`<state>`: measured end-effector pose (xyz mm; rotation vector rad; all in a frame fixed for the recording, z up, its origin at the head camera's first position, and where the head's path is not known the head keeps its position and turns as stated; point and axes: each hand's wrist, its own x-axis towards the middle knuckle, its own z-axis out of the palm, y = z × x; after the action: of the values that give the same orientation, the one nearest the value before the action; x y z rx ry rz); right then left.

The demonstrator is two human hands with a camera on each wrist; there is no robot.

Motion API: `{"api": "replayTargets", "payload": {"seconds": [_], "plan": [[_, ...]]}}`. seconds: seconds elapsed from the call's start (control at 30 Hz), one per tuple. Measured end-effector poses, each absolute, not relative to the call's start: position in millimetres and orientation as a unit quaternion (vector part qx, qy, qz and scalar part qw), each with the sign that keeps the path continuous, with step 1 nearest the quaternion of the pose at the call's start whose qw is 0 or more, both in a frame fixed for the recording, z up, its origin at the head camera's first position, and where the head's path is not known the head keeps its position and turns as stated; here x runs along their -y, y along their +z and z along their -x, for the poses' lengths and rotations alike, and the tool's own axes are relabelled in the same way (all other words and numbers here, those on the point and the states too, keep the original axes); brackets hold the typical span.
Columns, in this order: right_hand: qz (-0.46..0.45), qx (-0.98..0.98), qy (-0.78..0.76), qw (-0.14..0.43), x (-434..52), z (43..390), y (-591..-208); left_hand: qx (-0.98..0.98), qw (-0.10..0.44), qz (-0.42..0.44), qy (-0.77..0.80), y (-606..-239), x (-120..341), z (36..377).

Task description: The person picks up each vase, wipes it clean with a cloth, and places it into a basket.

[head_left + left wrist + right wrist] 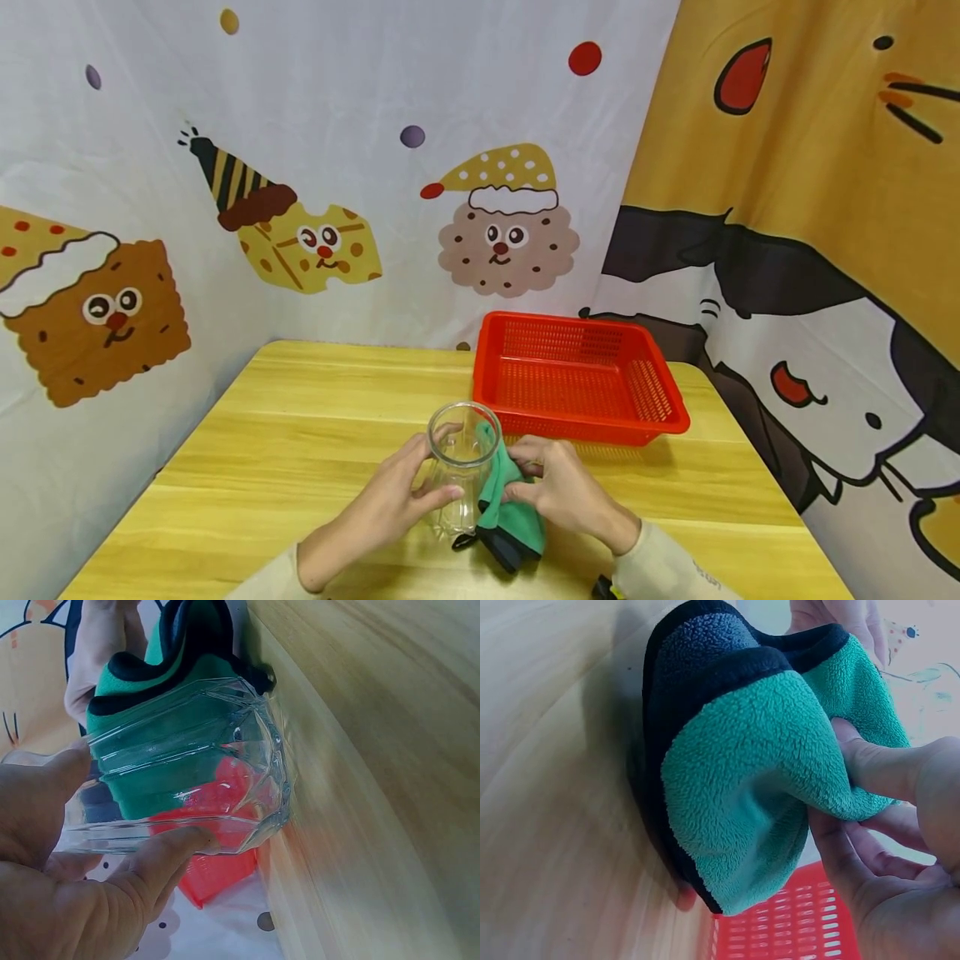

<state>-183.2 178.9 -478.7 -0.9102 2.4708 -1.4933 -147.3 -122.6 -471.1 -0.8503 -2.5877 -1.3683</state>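
Glass jar (459, 523) between — left hand (384, 507) grips its left side, right hand (568, 493) pinches green cloth (517, 525) just right — red basket (585, 427) farther right.

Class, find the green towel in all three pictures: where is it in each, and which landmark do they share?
Head: low, just right of centre; the green towel lies between the glass jar and right hand.
Left wrist: upper part, left of centre, partly seen through the jar.
Right wrist: large, across the centre.
Shared landmark: the red basket.
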Motion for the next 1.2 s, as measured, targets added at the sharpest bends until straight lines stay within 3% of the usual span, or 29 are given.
{"api": "replayTargets", "payload": {"seconds": [1.2], "plan": [[0.311, -0.803, -0.508, 0.016, -175, 182, -461, 0.852, 0.045, 0.278, -0.442, -469, 124, 149]]}}
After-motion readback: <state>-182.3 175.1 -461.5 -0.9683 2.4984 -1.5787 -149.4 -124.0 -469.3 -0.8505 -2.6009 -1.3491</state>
